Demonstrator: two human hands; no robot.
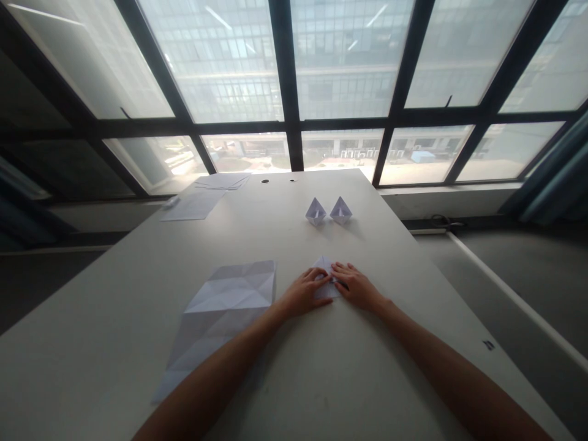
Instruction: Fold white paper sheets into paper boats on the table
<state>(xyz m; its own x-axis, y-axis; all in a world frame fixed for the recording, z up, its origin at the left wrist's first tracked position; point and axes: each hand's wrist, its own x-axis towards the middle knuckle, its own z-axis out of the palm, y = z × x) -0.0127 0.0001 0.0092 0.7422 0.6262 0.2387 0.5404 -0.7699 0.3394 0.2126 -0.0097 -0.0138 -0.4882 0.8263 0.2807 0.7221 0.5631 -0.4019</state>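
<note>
A small piece of folded white paper (323, 263) lies on the table between my hands. My left hand (305, 291) grips its left side, fingers curved over the top and thumb along the near edge. From the right, my right hand (353, 285) holds the same paper, its fingertips pressed close to those of the left. Part of the paper is hidden under the fingers. Just beyond stand two folded paper boats, the left boat (315, 212) and the right boat (340, 211), side by side with peaks up.
A large creased sheet of paper (229, 294) lies left of my hands, partly behind my left forearm. Flat paper sheets (195, 204) are at the far left of the white table (124, 294). Windows (340, 61) rise beyond the far edge.
</note>
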